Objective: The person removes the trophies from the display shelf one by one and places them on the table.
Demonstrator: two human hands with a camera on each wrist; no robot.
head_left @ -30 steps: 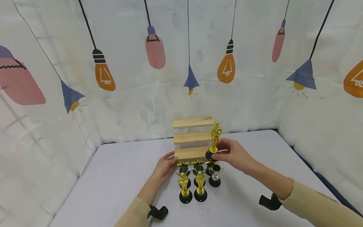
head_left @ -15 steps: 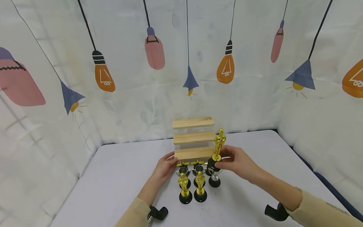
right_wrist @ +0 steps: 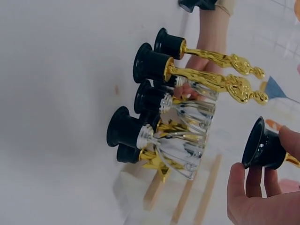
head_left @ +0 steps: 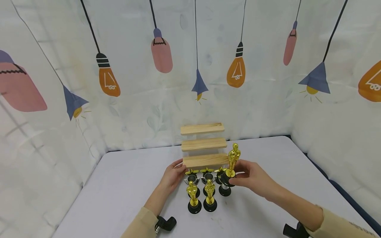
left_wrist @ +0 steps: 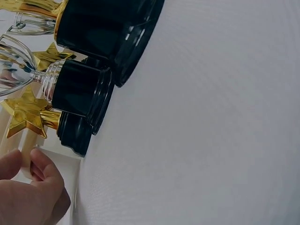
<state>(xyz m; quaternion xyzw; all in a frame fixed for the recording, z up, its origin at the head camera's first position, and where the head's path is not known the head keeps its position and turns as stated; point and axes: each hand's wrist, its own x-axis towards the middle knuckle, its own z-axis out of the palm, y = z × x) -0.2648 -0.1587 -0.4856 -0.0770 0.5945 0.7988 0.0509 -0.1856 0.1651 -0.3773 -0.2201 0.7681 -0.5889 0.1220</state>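
My right hand point(head_left: 253, 178) grips the black base of a gold figure trophy point(head_left: 234, 157), held upright above the table. In the right wrist view its base point(right_wrist: 266, 145) is clear of the surface. My left hand point(head_left: 173, 175) pinches the left end of the lowest board of a three-tier wooden shelf point(head_left: 205, 161); in the left wrist view, thumb and finger meet on the board point(left_wrist: 28, 154). Two gold figure trophies point(head_left: 192, 195) stand in the front row. Silver cup trophies point(right_wrist: 180, 147) stand behind them, and gold star trophies point(left_wrist: 27, 115) are closest to the shelf.
The held trophy partly hides the rightmost cup in the head view. A white table point(head_left: 128, 185) extends to both sides. Behind it hangs a fabric backdrop point(head_left: 143, 112) printed with lamps. Black wrist cameras point(head_left: 168, 223) sit on both forearms.
My right hand has brought the gold figure trophy down and slightly right, from beside the shelf to above the rightmost cup. The left hand has kept its place on the shelf.
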